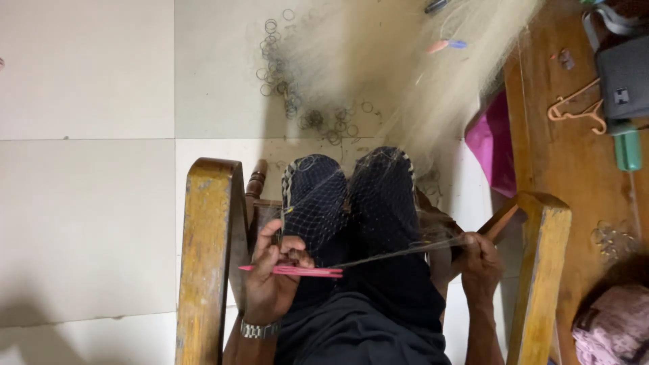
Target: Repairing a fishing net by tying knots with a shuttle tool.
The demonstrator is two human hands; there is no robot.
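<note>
While left grip (pixel 270 270) clamps pink needle (pixel 294 271), long axis level, tip rightward, right grip (pixel 476 260) clamps net twine (pixel 399 253).

The fishing net (pixel 378 203) lay over the knees, between the chair arms (pixel 206 257); metal rings (pixel 284 74) lay on the floor (pixel 88 203) beyond, a hanger (pixel 574 108) to the right.

1. A wooden chair's yellowed armrest (pixel 206 257) stands on pale floor tiles (pixel 88 203).
2. Small metal rings (pixel 284 74) lie scattered on the tiles.
3. A pink cloth (pixel 492 145) lies beside a wooden table (pixel 574 162).
4. A peach clothes hanger (pixel 574 111), a grey bag (pixel 625 74) and a green bottle (pixel 627 145) rest there.
</note>
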